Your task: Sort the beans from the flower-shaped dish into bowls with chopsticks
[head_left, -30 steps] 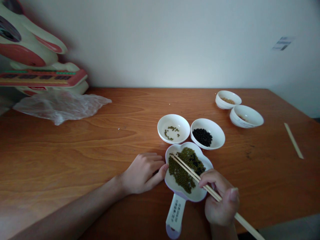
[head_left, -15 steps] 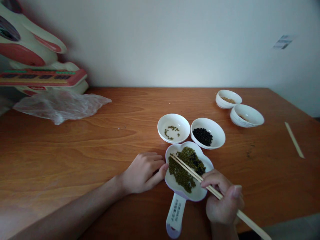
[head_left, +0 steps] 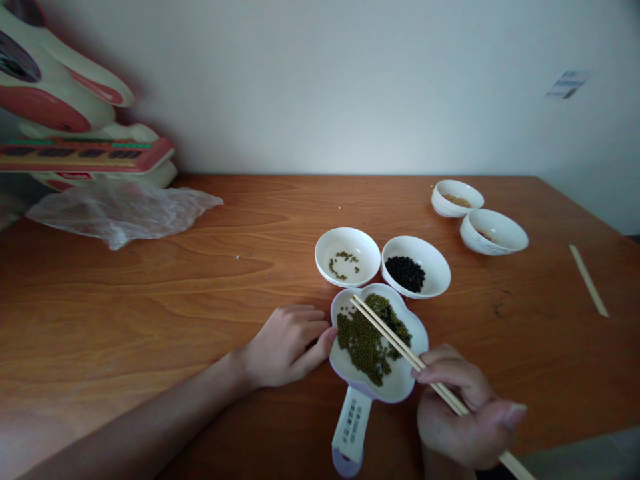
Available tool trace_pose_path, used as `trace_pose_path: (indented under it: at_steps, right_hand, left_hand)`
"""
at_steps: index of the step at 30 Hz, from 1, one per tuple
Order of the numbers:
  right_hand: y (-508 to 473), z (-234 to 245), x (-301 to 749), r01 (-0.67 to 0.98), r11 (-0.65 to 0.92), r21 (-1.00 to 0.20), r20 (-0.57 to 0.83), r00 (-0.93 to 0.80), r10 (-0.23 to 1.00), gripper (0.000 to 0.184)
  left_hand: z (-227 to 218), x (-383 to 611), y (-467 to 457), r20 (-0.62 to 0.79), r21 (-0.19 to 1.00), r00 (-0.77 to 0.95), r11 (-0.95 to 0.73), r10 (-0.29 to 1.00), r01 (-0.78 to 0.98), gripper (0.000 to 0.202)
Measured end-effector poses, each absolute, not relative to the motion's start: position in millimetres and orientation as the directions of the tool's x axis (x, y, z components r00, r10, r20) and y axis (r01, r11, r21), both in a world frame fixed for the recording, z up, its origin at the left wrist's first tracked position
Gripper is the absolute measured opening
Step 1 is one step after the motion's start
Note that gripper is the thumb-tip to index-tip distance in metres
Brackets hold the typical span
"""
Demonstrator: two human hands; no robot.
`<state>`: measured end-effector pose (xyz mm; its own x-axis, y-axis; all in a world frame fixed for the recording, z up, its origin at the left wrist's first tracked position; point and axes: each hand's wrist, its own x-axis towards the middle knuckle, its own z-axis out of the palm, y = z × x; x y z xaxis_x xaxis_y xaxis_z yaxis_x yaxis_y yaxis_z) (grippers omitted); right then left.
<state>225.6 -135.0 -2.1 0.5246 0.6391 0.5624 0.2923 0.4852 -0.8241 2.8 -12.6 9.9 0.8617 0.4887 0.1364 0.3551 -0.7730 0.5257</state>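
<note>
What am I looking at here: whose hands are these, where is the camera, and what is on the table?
There is no machine: one camera sits on a person's head and looks down at their two bare hands, so the single picture is their view. The left hand rests on the table, thumb against the rim of a flower-shaped dish of green beans. The right hand grips a pair of chopsticks, whose tips hang over the dish's far side. Behind the dish stand a white bowl with a few green beans and a white bowl of black beans. Far right sit two more bowls, a loose stick beyond them, a plastic bag far left.
</note>
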Motion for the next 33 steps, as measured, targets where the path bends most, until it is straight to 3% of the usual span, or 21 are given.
trace_pose_path:
  at_steps: [7, 15, 23, 33]
  right_hand:
    - [-126.6, 0.9, 222.5, 0.287, 0.544, -0.788, 0.599, 0.56, 0.572, 0.07]
    - [-124.2, -1.2, 222.1, 0.317, 0.472, -0.823, 0.56, 0.593, 0.579, 0.07]
    - [-134.7, 1.6, 225.3, 0.272, 0.461, -0.844, 0.533, 0.508, 0.676, 0.07]
    - [-134.7, 5.1, 226.4, 0.324, 0.314, -0.893, 0.429, 0.398, 0.811, 0.083]
  left_hand:
    - [8.9, 2.1, -13.3, 0.134, 0.522, 0.861, -0.774, 0.49, 0.359, 0.042]
    - [9.0, 2.1, -13.2, 0.124, 0.523, 0.863, -0.771, 0.49, 0.363, 0.041]
    - [9.0, 2.6, -12.4, 0.135, 0.525, 0.86, -0.772, 0.492, 0.359, 0.041]
    - [9.2, 2.2, -12.7, 0.141, 0.52, 0.861, -0.777, 0.488, 0.355, 0.041]
